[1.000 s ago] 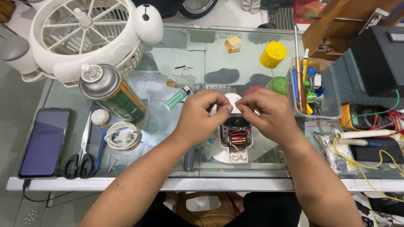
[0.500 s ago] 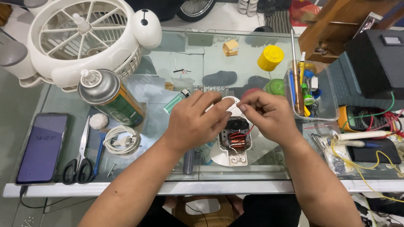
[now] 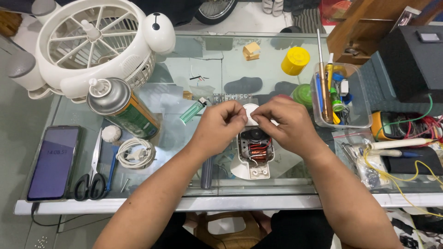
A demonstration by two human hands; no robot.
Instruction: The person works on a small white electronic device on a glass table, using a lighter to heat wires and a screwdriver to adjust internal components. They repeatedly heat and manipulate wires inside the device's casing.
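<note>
- A small white motor housing (image 3: 253, 154), copper coil showing, sits at the middle of the glass bench (image 3: 221, 64), near its front edge.
- The left hand (image 3: 219, 124) and right hand (image 3: 281, 122) both pinch a white round part (image 3: 249, 112) at the housing's top.
- A clear plastic tub (image 3: 364, 121) to the right holds screwdrivers and small coloured tools.
- A spray can (image 3: 121, 107), scissors (image 3: 92, 173) and phone (image 3: 53, 162) lie left.
</note>
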